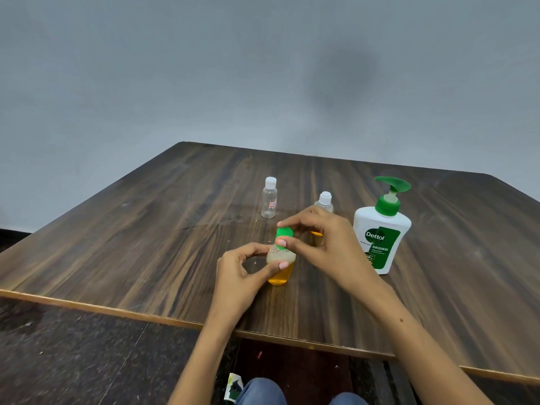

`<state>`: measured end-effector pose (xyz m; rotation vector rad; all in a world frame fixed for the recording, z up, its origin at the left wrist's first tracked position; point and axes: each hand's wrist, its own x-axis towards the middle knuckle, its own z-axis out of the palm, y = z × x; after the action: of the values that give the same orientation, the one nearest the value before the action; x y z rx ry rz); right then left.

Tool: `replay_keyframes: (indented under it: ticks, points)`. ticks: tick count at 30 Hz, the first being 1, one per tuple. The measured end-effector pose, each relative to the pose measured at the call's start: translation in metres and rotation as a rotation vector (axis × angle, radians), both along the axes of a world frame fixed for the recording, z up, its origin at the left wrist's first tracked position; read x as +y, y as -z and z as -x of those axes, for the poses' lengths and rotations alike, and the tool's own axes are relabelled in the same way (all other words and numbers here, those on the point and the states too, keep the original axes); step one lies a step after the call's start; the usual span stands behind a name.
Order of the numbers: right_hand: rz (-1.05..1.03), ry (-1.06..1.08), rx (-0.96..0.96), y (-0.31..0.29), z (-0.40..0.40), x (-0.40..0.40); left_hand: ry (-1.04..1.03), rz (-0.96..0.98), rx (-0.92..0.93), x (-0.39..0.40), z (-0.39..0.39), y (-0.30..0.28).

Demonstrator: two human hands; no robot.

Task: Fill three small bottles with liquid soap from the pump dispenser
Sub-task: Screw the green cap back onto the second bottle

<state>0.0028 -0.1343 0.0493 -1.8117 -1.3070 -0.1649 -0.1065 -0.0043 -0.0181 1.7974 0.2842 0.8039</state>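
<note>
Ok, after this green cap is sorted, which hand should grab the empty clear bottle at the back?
Left, probably. The empty bottle stands on the left hand's side, while the right hand pinches the green cap and would have to cross over the orange-filled bottle.

A dark wooden table (146, 244) stands before a grey wall (175, 68).

The white pump dispenser (380, 241) carried a green label reading "Dettol" in white script, with "ORIGINAL" printed just below it. Smaller lines under that word were too fine to read. The clear small bottle (269, 200) with the white cap bore a small red and blue sticker, perhaps lettered, but its characters were too blurred to make out.
</note>
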Motion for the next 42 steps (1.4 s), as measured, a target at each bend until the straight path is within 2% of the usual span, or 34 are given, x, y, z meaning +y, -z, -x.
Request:
replay_keyframes:
  ticks: [6, 10, 14, 19, 26, 29, 32, 34, 38, 42]
  points:
    - [0.099, -0.171, 0.079, -0.003, -0.006, -0.004, 0.014, 0.013, 0.001, 0.000, 0.000, 0.000]
    - [0.003, -0.072, 0.142, -0.001, -0.004, -0.001, 0.006, -0.008, 0.006, 0.000, 0.000, 0.000]
    - [-0.024, -0.039, 0.046, 0.005, -0.001, 0.003, 0.014, 0.003, -0.010, -0.001, 0.000, -0.001]
    - [0.058, -0.174, 0.005, 0.004, -0.004, 0.000, 0.021, 0.003, -0.010, -0.001, -0.001, -0.002]
    - [-0.116, 0.037, 0.043, 0.012, 0.004, 0.006, -0.011, -0.037, -0.008, 0.000, -0.001, 0.001]
    - [0.024, -0.057, 0.010, 0.004, -0.001, 0.003, -0.007, -0.039, -0.008, 0.002, -0.002, 0.002]
    - [0.169, -0.206, 0.118, -0.005, -0.005, 0.000, -0.004, -0.068, -0.019, 0.003, -0.002, 0.004]
    - [0.143, -0.163, 0.153, -0.006, -0.005, 0.002, -0.007, -0.071, -0.023, 0.003, -0.002, 0.004]
    - [-0.041, -0.035, 0.175, 0.006, 0.001, 0.006, -0.019, -0.092, -0.019, 0.003, -0.003, 0.003]
    - [0.068, -0.115, 0.171, -0.001, -0.004, 0.001, -0.028, -0.112, -0.035, 0.003, -0.004, 0.005]
